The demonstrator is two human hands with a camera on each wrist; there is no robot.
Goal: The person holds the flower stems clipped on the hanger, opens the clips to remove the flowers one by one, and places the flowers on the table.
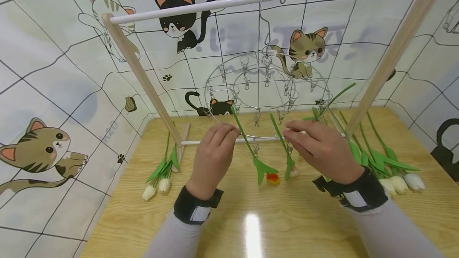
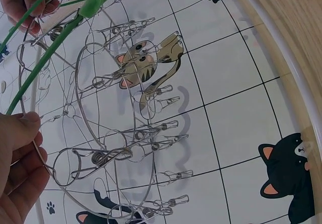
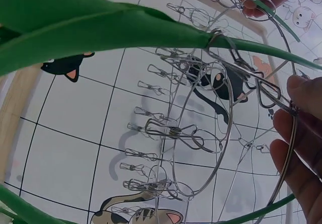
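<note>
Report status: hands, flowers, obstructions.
Left hand, right hand pinching round silver wire hanger's rim. Two green-stemmed tulips hanging between them, blooms down. Dangling silver metal clips might snag.

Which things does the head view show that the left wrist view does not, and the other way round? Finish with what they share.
Only the head view: the red-and-yellow bloom, white blooms lying on the table, and the black wrist straps.

Only the left wrist view: a coiled spring in one clip, too small to make out from the head.

Both: the left hand and right hand at the wire hanger, green stems and the cat-patterned backdrop.
</note>
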